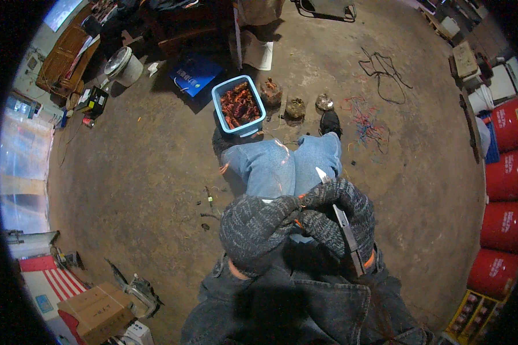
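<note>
Utility knife – gripped in closed gloved right hand; orange wire pinched by left hand – blade best kept angled away, toward blue basket

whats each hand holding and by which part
Right hand grips a utility knife by its handle, blade up. Left hand pinches something orange, too hidden to identify.

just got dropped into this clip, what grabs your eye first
The two hands in dark knit gloves at centre: the right hand grips a utility knife, blade up, touching the left hand over the knees. Beyond the feet stands a blue tub of reddish wire scraps; red drums line the right edge.
</note>
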The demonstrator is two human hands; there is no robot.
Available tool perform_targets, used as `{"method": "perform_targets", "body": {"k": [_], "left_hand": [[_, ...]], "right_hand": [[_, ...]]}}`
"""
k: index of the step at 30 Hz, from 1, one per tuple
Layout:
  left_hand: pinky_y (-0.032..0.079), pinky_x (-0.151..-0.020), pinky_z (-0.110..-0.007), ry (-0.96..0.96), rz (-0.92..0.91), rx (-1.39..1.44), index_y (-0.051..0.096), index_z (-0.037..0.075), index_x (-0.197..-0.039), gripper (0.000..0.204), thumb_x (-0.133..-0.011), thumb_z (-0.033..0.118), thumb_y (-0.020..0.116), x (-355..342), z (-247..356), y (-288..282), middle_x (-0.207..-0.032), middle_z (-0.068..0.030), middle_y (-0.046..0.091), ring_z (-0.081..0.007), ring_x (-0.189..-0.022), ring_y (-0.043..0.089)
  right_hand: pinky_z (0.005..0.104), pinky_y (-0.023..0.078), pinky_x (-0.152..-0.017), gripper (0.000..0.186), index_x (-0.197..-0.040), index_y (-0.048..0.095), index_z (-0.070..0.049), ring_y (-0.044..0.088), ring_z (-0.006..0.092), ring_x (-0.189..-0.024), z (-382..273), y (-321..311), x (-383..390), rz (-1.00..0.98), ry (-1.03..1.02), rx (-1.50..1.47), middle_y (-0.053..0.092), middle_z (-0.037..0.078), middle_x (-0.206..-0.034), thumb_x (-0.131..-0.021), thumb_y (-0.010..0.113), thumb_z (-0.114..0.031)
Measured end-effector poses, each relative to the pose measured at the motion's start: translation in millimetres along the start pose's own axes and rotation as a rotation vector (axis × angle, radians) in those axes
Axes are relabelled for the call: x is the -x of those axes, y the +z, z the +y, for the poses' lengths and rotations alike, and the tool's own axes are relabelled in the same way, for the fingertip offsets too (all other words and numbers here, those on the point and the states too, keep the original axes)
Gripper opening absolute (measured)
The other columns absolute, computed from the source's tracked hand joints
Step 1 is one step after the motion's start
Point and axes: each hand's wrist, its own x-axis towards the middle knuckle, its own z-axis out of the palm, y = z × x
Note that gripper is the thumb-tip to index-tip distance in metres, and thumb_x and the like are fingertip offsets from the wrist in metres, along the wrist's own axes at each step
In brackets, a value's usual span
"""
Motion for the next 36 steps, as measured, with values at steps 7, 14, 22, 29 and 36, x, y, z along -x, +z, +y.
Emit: {"method": "perform_targets", "body": {"k": [7,14,22,29,36], "left_hand": [[0.043,-0.061,-0.037,-0.005,0.009,0.073,0.067,0.007,-0.094,0.028,-0.066,0.009,0.068,0.4,-2.2,-0.8,-0.077,-0.0088,0.061,-0.0259,-0.068,0.058],[0.043,-0.059,-0.036,0.154,0.073,-0.179,0.067,0.011,-0.096,0.029,-0.066,0.01,0.067,0.9,-1.5,-1.9,-0.079,-0.0058,0.061,-0.0236,-0.068,0.057],[0.041,-0.054,-0.036,0.246,-0.014,-0.216,0.066,0.012,-0.1,0.033,-0.067,0.012,0.064,6.1,-5.7,-4.9,-0.078,-0.0046,0.061,-0.0214,-0.067,0.057],[0.042,-0.052,-0.036,0.317,0.112,-0.317,0.067,0.014,-0.1,0.031,-0.07,0.012,0.063,16.2,-14.9,5.1,-0.078,-0.0056,0.058,-0.0215,-0.065,0.054],[0.049,-0.066,-0.039,0.134,0.403,-0.317,0.07,0.01,-0.08,0.019,-0.062,0.009,0.064,13.7,2.1,-2.4,-0.068,-0.0085,0.062,-0.0277,-0.067,0.06]], "right_hand": [[0.03,0.049,-0.065,0.018,-0.085,0.062,-0.009,0.062,0.0205,-0.073,0.5,-0.2,-7.2,-0.023,-0.037,-0.132,0.062,0.006,-0.079,-0.068,0.068,-0.006],[0.0318,0.048,-0.061,0.016,-0.08,0.063,-0.003,0.061,0.0229,-0.061,-5.1,-4.8,-9.7,0.017,-0.36,0.39,0.062,0.01,-0.071,-0.067,0.069,-0.01],[0.035,0.05,-0.064,0.026,-0.091,0.064,-0.009,0.062,0.0276,-0.075,-5.3,-11.8,-11.5,-0.12,-0.338,0.362,0.064,0.009,-0.084,-0.066,0.07,-0.016],[0.0362,0.049,-0.061,0.026,-0.089,0.065,-0.008,0.062,0.0269,-0.069,-4.6,-3.5,-10.1,0.015,-0.468,0.379,0.063,0.01,-0.079,-0.066,0.071,-0.017],[0.0321,0.048,-0.061,0.016,-0.084,0.062,-0.003,0.06,0.0205,-0.067,4.9,1.6,-5.6,0.417,-0.321,0.16,0.063,0.01,-0.079,-0.071,0.067,-0.01]]}}
